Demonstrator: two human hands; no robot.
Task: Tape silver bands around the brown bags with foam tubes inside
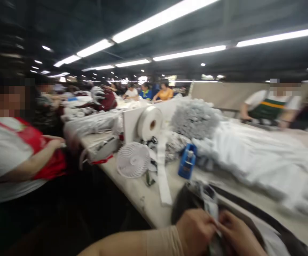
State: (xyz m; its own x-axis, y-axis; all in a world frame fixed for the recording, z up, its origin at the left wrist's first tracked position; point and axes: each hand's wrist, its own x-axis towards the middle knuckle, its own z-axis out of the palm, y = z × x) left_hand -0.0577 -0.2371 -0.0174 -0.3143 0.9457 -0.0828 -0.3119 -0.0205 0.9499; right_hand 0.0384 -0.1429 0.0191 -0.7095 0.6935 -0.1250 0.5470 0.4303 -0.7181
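Note:
My left hand (195,227), with a light band around the wrist, is closed, its thumb and fingers pinched together. Close beside it my right hand (238,231) is also closed in a pinch. Between the two hands runs a narrow, pale grey-white strip (210,203), blurred, that both appear to grip. Under and behind the hands lies dark and white fabric (186,201) on the table (132,188). Fingertips are smeared by motion, so the exact hold is hard to see.
Ahead stand a white fan (133,160), a large roll of white tape (150,123) with its end hanging down, and a blue bottle or box (187,161). White fabric (257,156) is piled to the right. A person in a red apron (44,153) is at left; others work farther back.

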